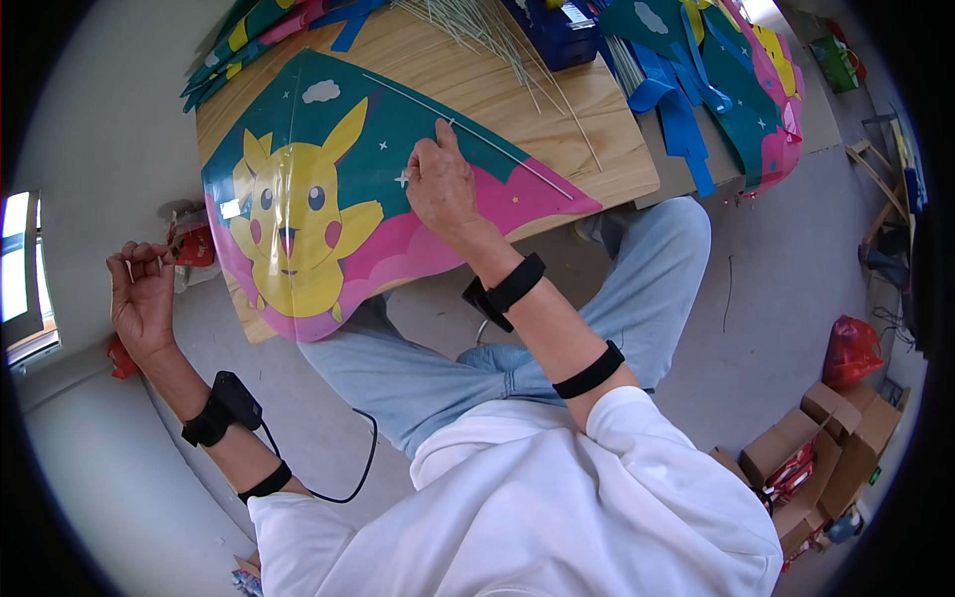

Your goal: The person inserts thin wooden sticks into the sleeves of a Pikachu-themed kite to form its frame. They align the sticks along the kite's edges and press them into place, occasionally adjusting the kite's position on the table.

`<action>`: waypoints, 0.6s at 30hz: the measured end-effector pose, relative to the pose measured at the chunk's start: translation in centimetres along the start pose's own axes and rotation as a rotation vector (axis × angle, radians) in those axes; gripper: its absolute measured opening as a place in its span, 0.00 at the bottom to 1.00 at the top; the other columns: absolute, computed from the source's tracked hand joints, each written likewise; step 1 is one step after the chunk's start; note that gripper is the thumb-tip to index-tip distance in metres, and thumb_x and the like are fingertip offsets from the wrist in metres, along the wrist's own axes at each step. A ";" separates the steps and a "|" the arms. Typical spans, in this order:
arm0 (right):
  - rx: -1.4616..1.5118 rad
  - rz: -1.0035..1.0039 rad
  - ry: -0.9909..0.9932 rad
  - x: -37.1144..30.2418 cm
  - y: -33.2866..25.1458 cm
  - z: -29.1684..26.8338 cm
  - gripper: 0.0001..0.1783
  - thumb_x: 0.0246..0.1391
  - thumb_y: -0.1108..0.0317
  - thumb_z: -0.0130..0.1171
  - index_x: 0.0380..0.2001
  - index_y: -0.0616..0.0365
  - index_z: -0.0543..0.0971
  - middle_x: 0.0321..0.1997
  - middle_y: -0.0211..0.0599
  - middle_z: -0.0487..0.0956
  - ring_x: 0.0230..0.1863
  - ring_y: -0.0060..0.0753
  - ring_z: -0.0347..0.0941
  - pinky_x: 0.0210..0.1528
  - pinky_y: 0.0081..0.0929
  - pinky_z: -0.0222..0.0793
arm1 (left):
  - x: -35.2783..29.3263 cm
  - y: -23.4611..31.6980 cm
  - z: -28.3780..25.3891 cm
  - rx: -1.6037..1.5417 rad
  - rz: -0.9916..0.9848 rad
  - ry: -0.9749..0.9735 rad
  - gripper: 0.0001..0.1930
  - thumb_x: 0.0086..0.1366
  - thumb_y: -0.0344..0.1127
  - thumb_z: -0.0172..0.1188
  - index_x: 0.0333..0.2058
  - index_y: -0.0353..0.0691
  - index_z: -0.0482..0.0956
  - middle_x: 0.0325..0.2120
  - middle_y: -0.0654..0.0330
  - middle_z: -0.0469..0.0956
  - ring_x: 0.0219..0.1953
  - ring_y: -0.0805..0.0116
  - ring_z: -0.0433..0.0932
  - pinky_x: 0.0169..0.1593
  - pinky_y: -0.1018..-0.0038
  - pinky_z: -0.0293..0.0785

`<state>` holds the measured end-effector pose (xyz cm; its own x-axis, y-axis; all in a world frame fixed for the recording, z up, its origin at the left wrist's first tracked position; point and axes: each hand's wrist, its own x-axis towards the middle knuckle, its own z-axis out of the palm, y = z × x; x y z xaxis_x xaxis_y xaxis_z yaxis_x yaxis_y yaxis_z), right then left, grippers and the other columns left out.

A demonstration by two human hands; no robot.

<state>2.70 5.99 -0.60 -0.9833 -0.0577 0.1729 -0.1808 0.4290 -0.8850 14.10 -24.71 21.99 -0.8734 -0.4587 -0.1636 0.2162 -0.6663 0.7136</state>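
Note:
A diamond-shaped kite (383, 224) in green and pink, printed with a yellow cartoon animal, lies on the wooden table, its lower edge overhanging. A thin white rod (507, 154) runs along its upper right edge. On the kite rests my right hand (443, 189), one finger stretched up to the rod and the others curled. Whether these curled fingers hold anything is hidden. My left hand (144, 298) is raised beyond the table's left side, apart from the kite. Its fingers curl in toward the thumb; anything between them is too small to make out.
Loose thin sticks (487, 40) and a dark blue box (557, 35) lie at the table's (622, 149) far side. More kites (771, 109) with blue strips hang at the right; folded ones (249, 40) lie far left. Cardboard boxes (821, 448) stand on the floor.

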 end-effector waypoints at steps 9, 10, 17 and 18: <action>-0.005 0.117 -0.075 0.1 -0.2 -0.5 0.03 0.48 0.76 0.58 0.27 0.59 0.73 0.62 0.64 0.65 0.52 0.62 0.71 0.47 0.45 0.73 | 0.2 -0.4 -0.1 -0.006 -0.007 -0.002 0.04 0.64 0.27 0.58 0.36 0.35 0.73 0.33 0.56 0.70 0.40 0.63 0.68 0.55 0.60 0.64; -0.001 0.121 -0.079 0.2 -0.1 -0.5 0.03 0.48 0.76 0.58 0.27 0.59 0.73 0.62 0.64 0.65 0.53 0.62 0.71 0.48 0.45 0.72 | 0.2 -0.4 -0.1 -0.010 -0.006 -0.001 0.04 0.64 0.27 0.58 0.36 0.35 0.73 0.33 0.56 0.70 0.40 0.63 0.68 0.55 0.60 0.64; -0.008 0.108 -0.076 0.3 0.0 -0.8 0.03 0.48 0.75 0.58 0.27 0.60 0.74 0.61 0.64 0.66 0.52 0.64 0.71 0.49 0.45 0.72 | 0.2 -0.4 -0.3 0.003 -0.010 -0.009 0.04 0.64 0.27 0.59 0.36 0.35 0.74 0.33 0.56 0.70 0.41 0.63 0.68 0.56 0.59 0.64; -0.009 0.103 -0.076 0.3 0.0 -0.8 0.03 0.48 0.75 0.58 0.27 0.60 0.74 0.61 0.64 0.66 0.52 0.64 0.71 0.49 0.45 0.72 | 0.3 -0.4 -0.4 0.005 -0.011 -0.009 0.04 0.64 0.28 0.59 0.36 0.35 0.74 0.33 0.56 0.70 0.41 0.63 0.68 0.56 0.59 0.64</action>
<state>2.45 6.66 -0.17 -0.9956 -0.0806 0.0479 -0.0789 0.4440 -0.8925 13.97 -24.82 21.42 -0.8796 -0.4461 -0.1654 0.2043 -0.6682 0.7154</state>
